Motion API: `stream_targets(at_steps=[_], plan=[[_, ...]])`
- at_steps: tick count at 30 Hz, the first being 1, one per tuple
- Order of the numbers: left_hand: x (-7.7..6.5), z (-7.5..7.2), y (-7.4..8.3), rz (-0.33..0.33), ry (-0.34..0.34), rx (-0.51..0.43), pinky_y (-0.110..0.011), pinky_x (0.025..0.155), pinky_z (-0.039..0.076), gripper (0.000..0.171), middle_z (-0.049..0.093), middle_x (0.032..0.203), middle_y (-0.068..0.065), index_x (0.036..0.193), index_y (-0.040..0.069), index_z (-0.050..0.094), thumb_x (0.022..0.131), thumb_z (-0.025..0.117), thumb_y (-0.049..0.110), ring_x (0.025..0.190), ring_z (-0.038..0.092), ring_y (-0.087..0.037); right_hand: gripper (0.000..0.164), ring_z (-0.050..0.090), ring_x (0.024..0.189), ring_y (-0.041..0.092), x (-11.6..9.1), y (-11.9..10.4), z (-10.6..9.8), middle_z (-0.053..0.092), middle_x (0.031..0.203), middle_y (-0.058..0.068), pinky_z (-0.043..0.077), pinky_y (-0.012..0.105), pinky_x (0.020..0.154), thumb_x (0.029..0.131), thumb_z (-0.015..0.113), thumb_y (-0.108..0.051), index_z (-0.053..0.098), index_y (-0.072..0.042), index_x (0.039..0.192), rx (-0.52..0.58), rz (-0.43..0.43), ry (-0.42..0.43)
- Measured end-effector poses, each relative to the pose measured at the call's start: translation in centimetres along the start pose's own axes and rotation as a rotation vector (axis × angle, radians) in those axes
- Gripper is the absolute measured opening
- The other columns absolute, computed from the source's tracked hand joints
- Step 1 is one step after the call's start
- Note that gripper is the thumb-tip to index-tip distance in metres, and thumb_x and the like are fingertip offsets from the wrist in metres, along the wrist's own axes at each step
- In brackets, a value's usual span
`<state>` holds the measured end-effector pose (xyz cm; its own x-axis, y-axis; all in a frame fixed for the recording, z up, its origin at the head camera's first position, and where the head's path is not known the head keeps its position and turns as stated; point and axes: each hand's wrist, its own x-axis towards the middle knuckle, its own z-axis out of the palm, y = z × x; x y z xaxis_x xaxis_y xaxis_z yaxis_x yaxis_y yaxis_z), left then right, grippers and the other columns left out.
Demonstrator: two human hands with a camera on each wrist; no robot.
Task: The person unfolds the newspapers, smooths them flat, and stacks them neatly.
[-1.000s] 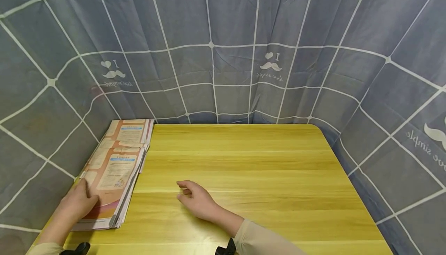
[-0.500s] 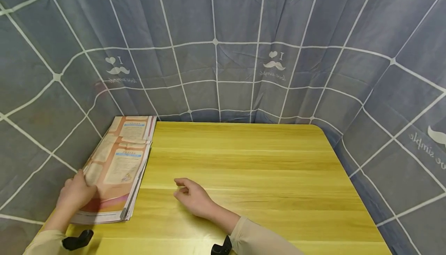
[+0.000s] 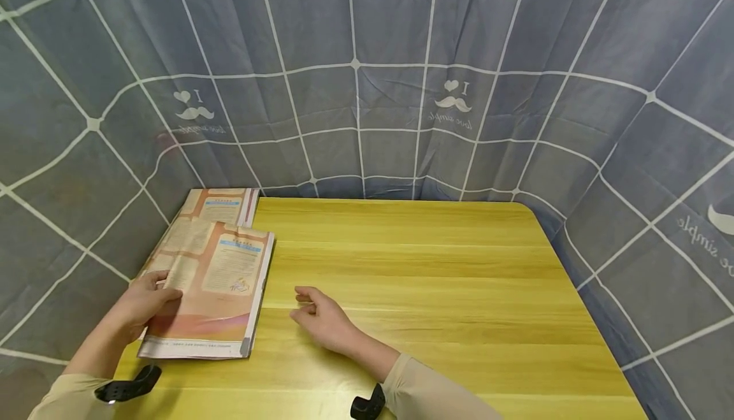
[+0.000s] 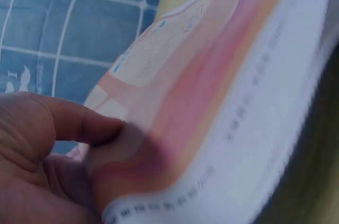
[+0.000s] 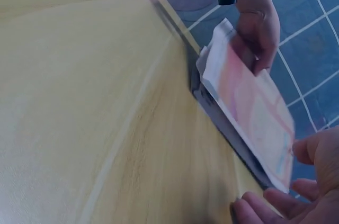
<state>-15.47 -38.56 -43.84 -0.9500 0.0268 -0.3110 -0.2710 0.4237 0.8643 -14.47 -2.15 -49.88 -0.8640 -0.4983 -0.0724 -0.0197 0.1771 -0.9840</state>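
My left hand (image 3: 140, 302) pinches the left edge of a folded newspaper (image 3: 220, 299) printed in orange and pink, with a white margin. In the left wrist view the thumb presses on the printed face of the newspaper (image 4: 175, 107), whose zigzag-cut edge bends upward. A pile of similar newspapers (image 3: 223, 206) shows from under and behind it at the table's left side. My right hand (image 3: 327, 321) holds nothing, its fingers loosely bent, just right of the newspaper. From the right wrist, the held newspaper (image 5: 254, 107) appears tilted, raised over the dark layers beneath.
The yellow wood-grain table (image 3: 424, 292) extends to the right with a rounded far corner. A grey-blue curtain (image 3: 390, 108) with white grid lines surrounds the table on the back and both sides. Black straps (image 3: 129, 385) sit at both wrists.
My left hand has moved right with the top newspaper, sliding it off the near part of the pile. My right hand has stayed almost in place.
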Motion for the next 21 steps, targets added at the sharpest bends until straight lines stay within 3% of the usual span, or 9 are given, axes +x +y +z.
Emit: stream_targets(at_steps=[5,10,17,21], plan=[[0.1,2.2,1.5,0.04,-0.088,-0.193,-0.03,0.078,0.058,0.078,0.065,0.108,0.005,0.156,-0.01,-0.01,0.108,0.049,0.008,0.091,0.069,-0.009,0.071,0.054,0.132,0.031,0.2,-0.2,-0.4,0.044,0.155,0.016,0.049,0.042,0.103,0.102,0.064,-0.035,0.033,-0.007,0.16,0.051,0.043,0.037],[0.7,4.9,3.5,0.107,-0.147,-0.334,-0.031,0.08,0.058,0.07,0.064,0.113,0.001,0.153,-0.007,0.001,0.107,0.051,0.007,0.096,0.069,-0.012,0.088,0.046,0.138,0.039,0.4,-0.5,-1.3,0.034,0.16,0.022,0.045,0.051,0.107,0.099,0.066,-0.044,0.019,-0.007,0.164,0.141,0.086,0.107],[1.8,8.8,5.5,0.146,-0.167,-0.359,-0.029,0.084,0.057,0.067,0.061,0.12,-0.004,0.155,-0.005,0.004,0.107,0.049,0.007,0.1,0.067,-0.011,0.088,0.058,0.115,0.026,0.6,-0.7,-3.9,0.047,0.148,0.02,0.05,0.042,0.097,0.103,0.053,-0.054,0.014,-0.003,0.164,0.461,0.118,0.193],[2.4,11.1,6.5,0.155,-0.169,-0.375,-0.031,0.086,0.057,0.068,0.062,0.127,-0.011,0.158,-0.004,0.005,0.107,0.049,0.005,0.102,0.069,-0.014,0.081,0.065,0.108,0.024,0.6,-0.7,-5.7,0.058,0.136,0.018,0.051,0.037,0.09,0.104,0.057,-0.039,0.016,-0.003,0.163,0.501,0.054,0.24]])
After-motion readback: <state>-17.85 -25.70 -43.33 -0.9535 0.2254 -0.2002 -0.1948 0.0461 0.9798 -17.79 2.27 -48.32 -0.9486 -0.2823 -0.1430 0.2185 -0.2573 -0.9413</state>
